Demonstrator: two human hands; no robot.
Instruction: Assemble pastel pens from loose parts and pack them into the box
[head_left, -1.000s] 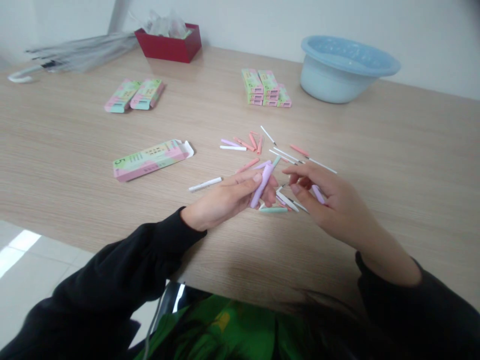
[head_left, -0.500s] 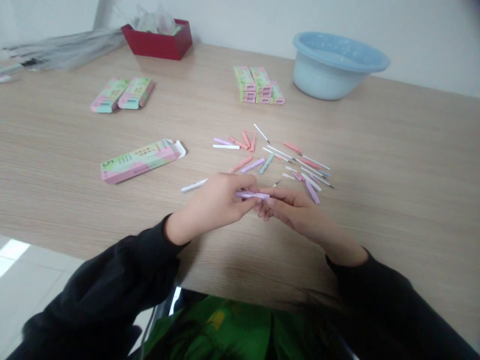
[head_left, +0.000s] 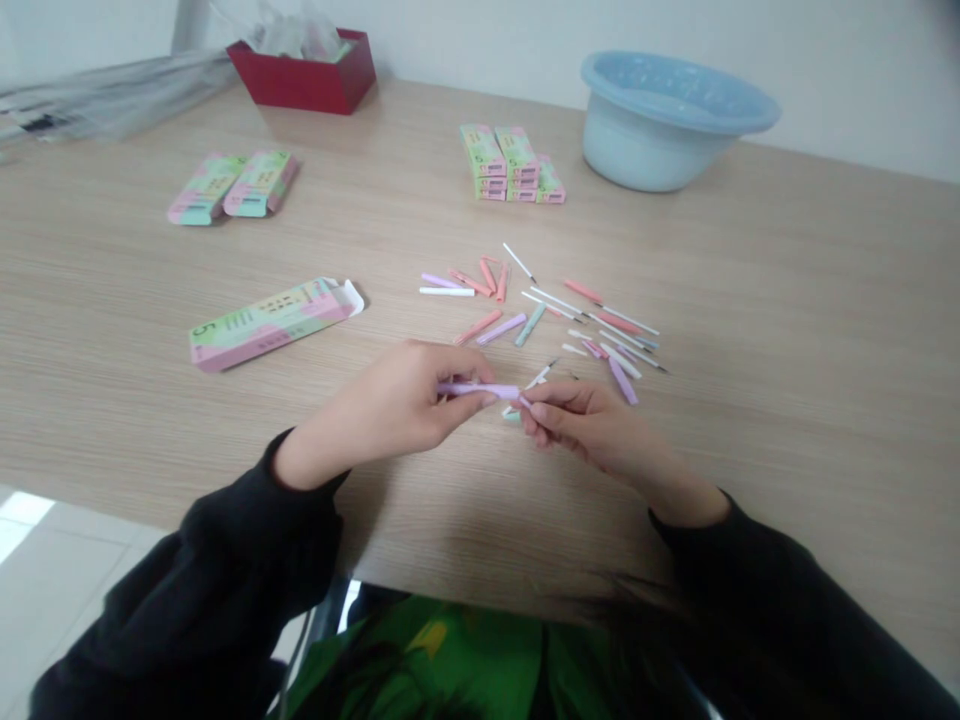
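Note:
My left hand [head_left: 401,400] is closed around a light purple pen barrel [head_left: 504,391], which lies sideways and sticks out past the thumb. At the barrel's right end, my right hand [head_left: 592,425] pinches a small, thin purple piece [head_left: 525,402]; whether it joins the barrel I cannot tell. Behind and below the right fingers lie partly hidden white and green pen parts [head_left: 511,414]. Just beyond the hands are scattered purple barrels [head_left: 502,329], a teal barrel [head_left: 530,326], coral barrels [head_left: 478,327], and several thin white refills [head_left: 556,302] with dark tips.
An opened long printed box [head_left: 274,325] lies at left. Two similar boxes [head_left: 259,183] sit farther back, with stacked boxes [head_left: 499,165] at back centre. A blue basin [head_left: 652,150] and a red box [head_left: 311,85] holding clear plastic bags stand near the wall.
My left hand has shifted left with the purple barrel, drawing away from my right hand. The small purple piece in my right fingers and pen parts behind them now show.

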